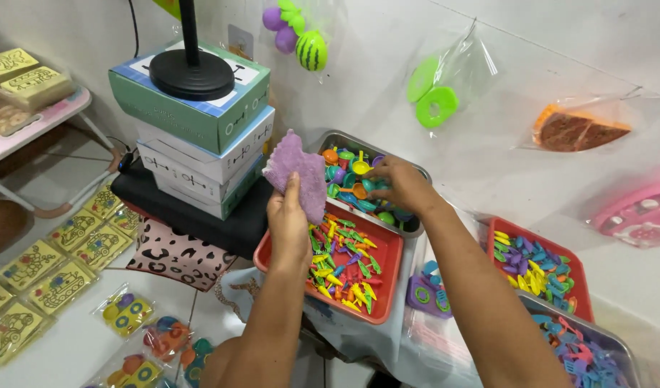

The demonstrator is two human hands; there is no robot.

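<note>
My left hand point(288, 215) holds up a purple cloth point(298, 172) above the near-left corner of a red tray point(384, 287) filled with several small carrot-shaped toy pieces. My right hand point(400, 183) reaches into a metal tray point(343, 139) behind it, fingers closed among several small colourful toy cups and spoons. What the fingers pinch is hidden.
A stack of boxes point(201, 122) with a black round stand base point(191, 72) stands at the left. A second red tray point(535, 262) and a metal tray point(581, 352) of toy pieces lie at the right. Bagged toys hang on the wall point(445, 82). Yellow toy packets point(57, 266) cover the floor.
</note>
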